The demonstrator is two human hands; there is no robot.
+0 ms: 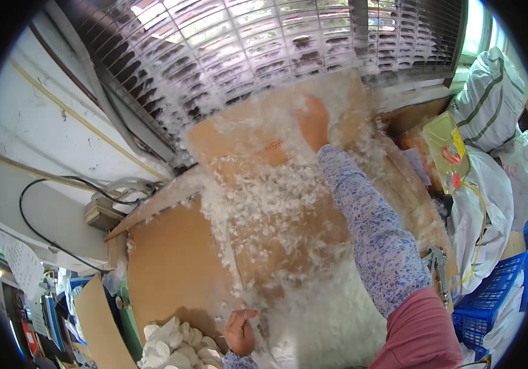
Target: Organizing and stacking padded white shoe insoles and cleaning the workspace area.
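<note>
White feather-like fluff [276, 190] lies thick over the brown work surface and drifts in the air. An upright cardboard sheet [227, 144] stands along the far side, dusted with the same fluff. My right hand [315, 126] is stretched far forward in front of this sheet; its fingers are blurred and partly lost in flying fluff. Near the lower edge my left hand [240, 332] has its fingers curled, and what they hold, if anything, is hidden. Just left of it sits a pile of white rounded pads [181, 347]. A denser white fluffy mass [344, 313] lies below my right forearm.
A fluff-coated wire grille [264, 43] stands behind the sheet. At the right are a yellowish metal can [445, 154], white sacks [491, 98], a metal clamp [437, 267] and a blue crate [488, 307]. A black cable [24, 203] loops along the left wall.
</note>
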